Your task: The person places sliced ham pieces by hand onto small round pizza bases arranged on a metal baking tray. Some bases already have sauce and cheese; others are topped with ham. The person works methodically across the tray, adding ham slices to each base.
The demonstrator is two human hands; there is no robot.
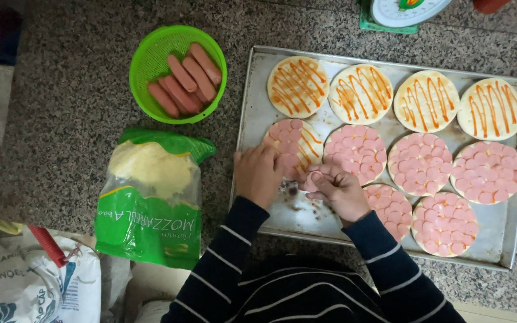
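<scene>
Topping step underway: the left hand [258,175] lays sausage slices on the half-covered pizza base [293,146] at 9 o'clock on the metal tray [252,113], its grip released, fingers flat. The right hand [337,190] pinches a small stack of slices [312,179]. Next, by my read: fill the bare sauced half at 3 o'clock of that base.

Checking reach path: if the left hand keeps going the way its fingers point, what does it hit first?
The left hand points up-right and already touches the half-covered round. Past it, probably the sauced round, though height is unclear.
</scene>
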